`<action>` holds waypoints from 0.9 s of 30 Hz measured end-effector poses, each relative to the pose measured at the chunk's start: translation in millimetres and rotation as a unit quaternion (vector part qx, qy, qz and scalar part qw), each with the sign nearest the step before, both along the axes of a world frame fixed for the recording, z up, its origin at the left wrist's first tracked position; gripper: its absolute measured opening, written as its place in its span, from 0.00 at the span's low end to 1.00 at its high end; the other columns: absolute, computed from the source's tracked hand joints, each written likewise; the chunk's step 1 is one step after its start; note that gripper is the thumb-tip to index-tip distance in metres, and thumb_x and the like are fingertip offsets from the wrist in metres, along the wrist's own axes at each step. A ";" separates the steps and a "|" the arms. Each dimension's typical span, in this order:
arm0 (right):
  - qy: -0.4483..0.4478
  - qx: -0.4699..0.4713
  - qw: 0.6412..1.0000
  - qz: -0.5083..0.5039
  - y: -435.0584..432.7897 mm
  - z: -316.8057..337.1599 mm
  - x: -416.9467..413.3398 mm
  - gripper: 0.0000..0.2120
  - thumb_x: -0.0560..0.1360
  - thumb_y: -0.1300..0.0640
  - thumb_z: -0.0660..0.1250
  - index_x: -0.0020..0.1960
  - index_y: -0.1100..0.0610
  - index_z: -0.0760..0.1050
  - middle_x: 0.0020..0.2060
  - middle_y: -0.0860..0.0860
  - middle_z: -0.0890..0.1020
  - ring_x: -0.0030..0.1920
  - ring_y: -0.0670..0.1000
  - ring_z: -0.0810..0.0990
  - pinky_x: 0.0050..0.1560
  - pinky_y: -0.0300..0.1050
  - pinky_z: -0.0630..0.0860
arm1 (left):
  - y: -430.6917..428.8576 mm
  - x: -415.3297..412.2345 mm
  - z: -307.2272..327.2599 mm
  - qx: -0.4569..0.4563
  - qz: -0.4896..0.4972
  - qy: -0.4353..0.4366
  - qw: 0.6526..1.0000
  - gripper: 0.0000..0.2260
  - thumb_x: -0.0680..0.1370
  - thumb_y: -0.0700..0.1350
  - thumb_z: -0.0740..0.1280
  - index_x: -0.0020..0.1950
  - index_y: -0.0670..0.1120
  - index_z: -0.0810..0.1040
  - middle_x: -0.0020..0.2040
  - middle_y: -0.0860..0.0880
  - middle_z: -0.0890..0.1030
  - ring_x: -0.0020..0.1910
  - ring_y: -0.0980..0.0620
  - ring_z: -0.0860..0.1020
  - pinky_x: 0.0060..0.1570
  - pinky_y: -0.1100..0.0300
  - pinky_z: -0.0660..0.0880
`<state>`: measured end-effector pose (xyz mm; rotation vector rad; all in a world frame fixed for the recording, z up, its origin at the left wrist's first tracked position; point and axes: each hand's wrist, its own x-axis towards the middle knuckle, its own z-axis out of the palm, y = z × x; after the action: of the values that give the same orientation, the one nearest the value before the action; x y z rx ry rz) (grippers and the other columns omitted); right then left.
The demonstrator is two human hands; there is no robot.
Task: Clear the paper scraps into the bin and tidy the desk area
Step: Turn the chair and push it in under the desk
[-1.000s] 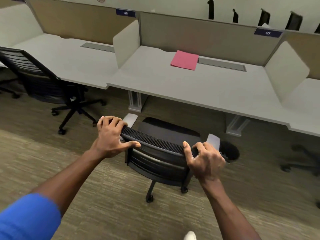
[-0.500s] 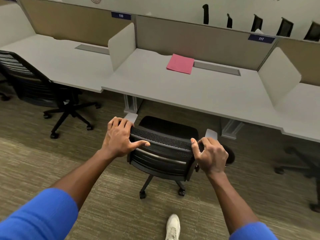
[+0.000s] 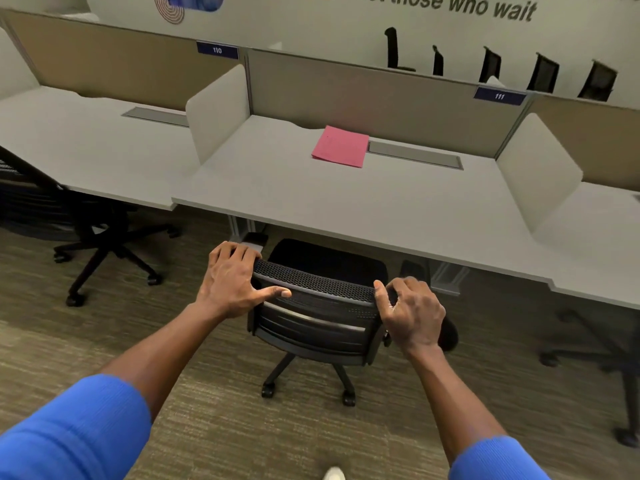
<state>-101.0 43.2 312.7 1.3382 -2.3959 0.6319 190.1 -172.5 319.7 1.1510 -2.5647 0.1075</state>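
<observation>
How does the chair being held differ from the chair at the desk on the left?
The held chair faces its desk squarely, seat partly under the edge; the left chair sits angled. The left hand and right hand grip the held chair's backrest; nobody touches the left chair. Both are black, mesh-backed, on castors.

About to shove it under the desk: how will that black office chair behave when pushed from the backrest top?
The chair stands on castors, so it should roll easily, though the carpet may drag. With the left hand and right hand gripping high, it could tilt or swivel. Its mesh back probably flexes slightly.
</observation>
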 end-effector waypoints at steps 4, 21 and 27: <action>-0.003 -0.001 1.000 -0.002 -18.3 -4.3 -27.9 0.28 0.82 0.33 0.53 0.44 0.51 0.81 0.40 0.48 0.82 0.41 0.50 0.79 0.36 0.48 0.77 | -15.5 -24.8 -1.6 0.004 0.004 0.007 1.000 0.44 0.65 0.86 0.55 0.61 0.52 0.77 0.58 0.51 0.78 0.61 0.47 0.73 0.66 0.46 0.69; -0.007 0.025 0.999 0.028 -87.7 -8.1 -155.5 0.28 0.80 0.32 0.54 0.44 0.52 0.82 0.41 0.49 0.82 0.43 0.52 0.78 0.37 0.45 0.72 | -71.2 -132.9 -6.8 0.001 0.026 -0.033 0.999 0.39 0.68 0.81 0.60 0.64 0.52 0.75 0.60 0.51 0.79 0.62 0.47 0.73 0.68 0.47 0.68; 0.004 0.026 0.998 0.056 -106.7 -11.1 -185.6 0.28 0.81 0.33 0.54 0.44 0.52 0.82 0.40 0.50 0.81 0.41 0.51 0.76 0.39 0.44 0.68 | -84.4 -157.7 -6.7 -0.010 0.041 -0.040 0.998 0.41 0.69 0.82 0.54 0.62 0.50 0.76 0.59 0.49 0.79 0.62 0.45 0.74 0.67 0.46 0.70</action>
<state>-286.6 -63.6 301.6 1.5017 -2.3593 0.5965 32.5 -256.9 313.0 1.2688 -2.5790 0.2023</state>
